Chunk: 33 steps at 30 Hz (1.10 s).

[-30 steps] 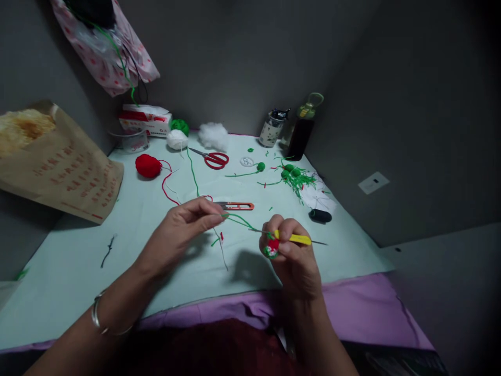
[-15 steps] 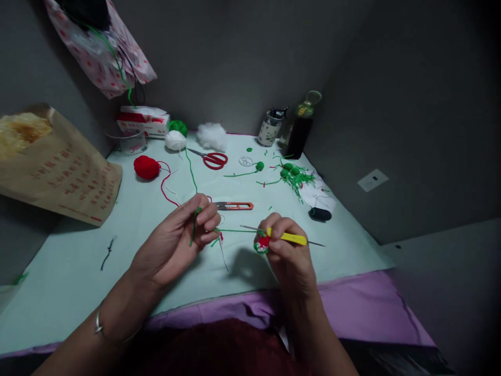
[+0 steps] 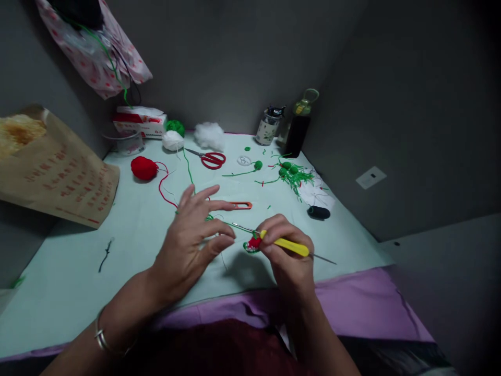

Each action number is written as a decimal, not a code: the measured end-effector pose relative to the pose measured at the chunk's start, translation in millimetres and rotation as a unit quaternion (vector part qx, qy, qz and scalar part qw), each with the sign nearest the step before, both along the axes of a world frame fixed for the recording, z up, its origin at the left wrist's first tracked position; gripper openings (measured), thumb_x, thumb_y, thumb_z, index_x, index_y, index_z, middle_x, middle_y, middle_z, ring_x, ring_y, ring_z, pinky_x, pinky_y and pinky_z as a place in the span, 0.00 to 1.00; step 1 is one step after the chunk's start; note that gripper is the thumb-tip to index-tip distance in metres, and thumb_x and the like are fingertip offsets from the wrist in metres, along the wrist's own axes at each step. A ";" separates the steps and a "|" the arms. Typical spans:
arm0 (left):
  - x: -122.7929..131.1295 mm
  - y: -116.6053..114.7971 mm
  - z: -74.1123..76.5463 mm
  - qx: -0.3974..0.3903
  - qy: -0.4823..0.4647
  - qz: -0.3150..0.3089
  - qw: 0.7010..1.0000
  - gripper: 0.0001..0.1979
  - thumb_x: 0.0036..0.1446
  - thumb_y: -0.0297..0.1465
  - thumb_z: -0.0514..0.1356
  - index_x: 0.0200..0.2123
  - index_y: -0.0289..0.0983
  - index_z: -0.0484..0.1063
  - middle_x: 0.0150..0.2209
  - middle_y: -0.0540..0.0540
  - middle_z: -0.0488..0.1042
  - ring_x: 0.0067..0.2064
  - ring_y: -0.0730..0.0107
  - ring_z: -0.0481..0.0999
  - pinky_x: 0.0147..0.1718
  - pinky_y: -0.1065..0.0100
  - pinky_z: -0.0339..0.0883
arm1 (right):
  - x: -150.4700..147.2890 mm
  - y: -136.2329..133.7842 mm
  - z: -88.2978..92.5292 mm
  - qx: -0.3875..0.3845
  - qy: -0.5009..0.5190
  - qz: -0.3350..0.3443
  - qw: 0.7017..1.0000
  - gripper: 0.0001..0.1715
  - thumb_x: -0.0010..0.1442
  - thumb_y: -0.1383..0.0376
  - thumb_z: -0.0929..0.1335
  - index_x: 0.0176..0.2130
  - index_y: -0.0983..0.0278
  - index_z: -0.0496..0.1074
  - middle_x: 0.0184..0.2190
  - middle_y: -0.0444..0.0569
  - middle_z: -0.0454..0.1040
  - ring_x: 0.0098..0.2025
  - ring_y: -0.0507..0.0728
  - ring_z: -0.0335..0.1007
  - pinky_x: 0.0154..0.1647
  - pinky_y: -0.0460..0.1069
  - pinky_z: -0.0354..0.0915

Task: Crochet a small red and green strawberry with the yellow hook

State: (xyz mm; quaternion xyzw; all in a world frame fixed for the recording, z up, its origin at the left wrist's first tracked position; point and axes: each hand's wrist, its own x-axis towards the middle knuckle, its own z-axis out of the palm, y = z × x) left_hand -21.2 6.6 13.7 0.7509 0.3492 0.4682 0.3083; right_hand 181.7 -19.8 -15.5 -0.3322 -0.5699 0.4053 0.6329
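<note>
My right hand (image 3: 289,248) is closed round a crochet hook with a yellow handle (image 3: 291,246), its thin metal tip pointing left. The same fingers pinch a small crocheted piece (image 3: 253,243) in red, white and green, hanging just under the hook. Green yarn (image 3: 229,224) runs left from the piece and passes behind the fingers of my left hand (image 3: 195,235). That hand is raised with its fingers spread, the thumb close to one fingertip. Partly covered by it, orange-handled thread snips (image 3: 242,206) lie on the table.
Red-handled scissors (image 3: 213,160), a red yarn ball (image 3: 144,168), a white yarn ball (image 3: 173,140) and stuffing (image 3: 209,136) lie farther back. Green crocheted pieces (image 3: 291,172) are at right, near a bottle (image 3: 299,130). A paper bag (image 3: 66,183) stands left.
My left hand has turned over and spread its fingers, having been curled round the green yarn. The crochet hook and crocheted piece have shifted slightly left, the hook tilting more.
</note>
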 end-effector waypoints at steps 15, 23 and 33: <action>25.8 -14.8 -11.1 -0.394 -0.275 -0.081 0.873 0.26 0.58 0.30 0.70 0.60 0.46 0.75 0.39 0.51 0.76 0.44 0.73 0.75 0.46 0.75 0.70 | -10.2 -8.2 -4.0 0.272 -0.339 -0.218 0.874 0.21 0.64 0.74 0.70 0.56 0.61 0.77 0.50 0.54 0.78 0.48 0.57 0.78 0.44 0.52 0.78; 34.0 -18.5 0.0 -0.332 -0.314 -0.054 0.888 0.22 0.56 0.28 0.71 0.54 0.49 0.80 0.38 0.52 0.78 0.42 0.74 0.77 0.44 0.76 0.71 | -17.4 -11.7 2.3 0.364 -0.406 -0.280 0.790 0.15 0.65 0.75 0.69 0.51 0.68 0.77 0.49 0.55 0.79 0.51 0.58 0.76 0.46 0.51 0.79; 30.9 -17.6 1.4 -0.263 -0.282 0.079 0.919 0.22 0.56 0.26 0.69 0.53 0.46 0.79 0.34 0.55 0.78 0.41 0.73 0.78 0.49 0.72 0.70 | -20.0 -12.7 6.7 0.363 -0.411 -0.237 0.802 0.13 0.66 0.75 0.67 0.48 0.66 0.77 0.50 0.55 0.77 0.54 0.58 0.74 0.53 0.52 0.77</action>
